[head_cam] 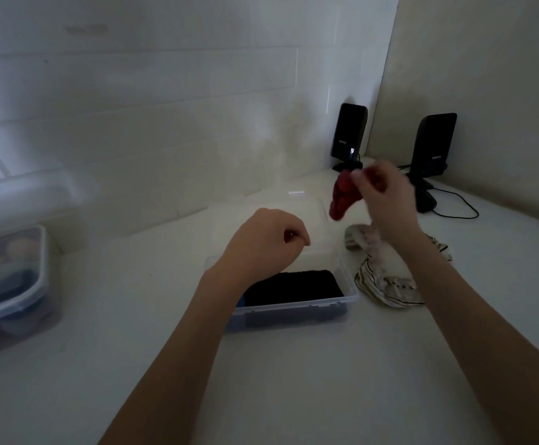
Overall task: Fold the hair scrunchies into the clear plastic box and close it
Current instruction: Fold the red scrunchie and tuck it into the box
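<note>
1. One dark scrunchie (293, 285) already lies flat in the near part of the clear plastic box (348, 284); the far part of the box looks bare.
2. The box's lid (261, 208) appears to lie open behind it, toward the wall, though it is faint against the white surface and hard to make out.
3. The right hand (386, 200) is raised above the counter (293, 380), beyond the box's far right corner, pinching a red scrunchie (342, 197) that hangs from its fingertips. The hand is blurred, so the exact grip is unclear.
4. The left hand (261, 242) hovers over the far half of the box, fingers curled in loosely; it seems to hold nothing, but I cannot be sure.
5. A pale striped scrunchie (386, 284) lies on the counter just beside the box's right wall, partly under the right forearm.
6. My reading: roughly a third done. The red one has yet to be folded and laid in, then the striped one, then the lid brought over and pressed down.
7. The counter is plain white and runs into a corner on the right, with white tiled wall behind. The light is dim.
8. Two black speakers (349, 133) (433, 146) with trailing cables stand in that far right corner.
9. At the counter's left edge sits another lidded container (8, 284), closed, with coloured things inside.
</note>
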Demonstrator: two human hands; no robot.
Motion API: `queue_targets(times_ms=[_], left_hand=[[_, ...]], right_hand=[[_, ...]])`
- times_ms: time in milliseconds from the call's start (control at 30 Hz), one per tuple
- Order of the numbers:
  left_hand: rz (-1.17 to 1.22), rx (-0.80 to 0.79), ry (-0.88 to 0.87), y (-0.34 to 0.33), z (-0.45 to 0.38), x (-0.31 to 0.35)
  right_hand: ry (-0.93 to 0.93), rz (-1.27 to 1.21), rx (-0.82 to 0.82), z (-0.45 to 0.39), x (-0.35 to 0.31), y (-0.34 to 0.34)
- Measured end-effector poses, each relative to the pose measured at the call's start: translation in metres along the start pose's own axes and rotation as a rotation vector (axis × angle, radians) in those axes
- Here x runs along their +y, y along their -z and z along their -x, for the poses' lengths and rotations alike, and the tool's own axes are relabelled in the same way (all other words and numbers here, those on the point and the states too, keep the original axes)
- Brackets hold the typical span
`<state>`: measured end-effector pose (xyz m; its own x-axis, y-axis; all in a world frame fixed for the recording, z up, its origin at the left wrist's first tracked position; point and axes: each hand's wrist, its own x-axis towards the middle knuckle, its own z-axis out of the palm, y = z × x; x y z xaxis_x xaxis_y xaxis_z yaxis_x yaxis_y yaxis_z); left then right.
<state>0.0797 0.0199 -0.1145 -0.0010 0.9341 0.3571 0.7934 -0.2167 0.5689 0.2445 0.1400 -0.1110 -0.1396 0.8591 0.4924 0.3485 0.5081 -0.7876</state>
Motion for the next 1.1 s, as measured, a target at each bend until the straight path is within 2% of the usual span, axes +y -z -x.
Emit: queue_targets(times_ms=[67, 133, 233, 300, 367, 433, 500, 667, 733, 800, 900, 1000, 1100], left_hand=[[0.102, 0.108, 0.006, -0.001, -0.001, 0.0], [0.209, 0.162, -0.009, -0.002, -0.001, 0.002], [0.292, 0.124, 0.05, -0.001, -0.003, 0.008], [0.368, 0.078, 0.099, -0.003, -0.004, 0.008], [0.359, 0.063, 0.117, -0.003, -0.005, 0.005], [0.361, 0.094, 0.12, -0.002, -0.006, 0.004], [0.461, 0.129, 0.148, 0.001, -0.008, 0.005], [0.785, 0.104, 0.209, 0.006, -0.006, 0.012], [0.983, 0.123, 0.246, 0.009, -0.007, 0.012], [1.26, 0.13, 0.27, 0.012, -0.01, 0.011], [1.554, 0.099, 0.202, 0.016, -0.01, 0.007], [1.611, 0.074, 0.113, 0.019, -0.008, 0.003], [1.467, 0.031, 0.079, 0.021, -0.007, 0.001]], right_hand=[[0.046, -0.254, 0.07, 0.002, -0.019, 0.009], [0.028, -0.394, -0.023, 0.009, -0.032, 0.012], [-0.044, -0.573, -0.198, 0.026, -0.035, 0.003], [-0.102, -0.664, -0.253, 0.035, -0.033, -0.005], [-0.115, -0.605, -0.26, 0.04, -0.031, -0.011], [-0.085, -0.43, -0.257, 0.044, -0.027, -0.013], [-0.142, -0.412, -0.268, 0.045, -0.028, -0.012], [-0.484, -1.029, -0.502, 0.046, -0.034, -0.005], [-0.575, -1.234, -0.59, 0.047, -0.038, 0.0], [-0.545, -1.206, -0.654, 0.047, -0.038, 0.004], [-0.38, -0.964, -0.695, 0.053, -0.039, -0.002], [-0.251, -0.856, -0.589, 0.059, -0.041, -0.011], [-0.126, -0.675, -0.491, 0.061, -0.042, -0.011]])
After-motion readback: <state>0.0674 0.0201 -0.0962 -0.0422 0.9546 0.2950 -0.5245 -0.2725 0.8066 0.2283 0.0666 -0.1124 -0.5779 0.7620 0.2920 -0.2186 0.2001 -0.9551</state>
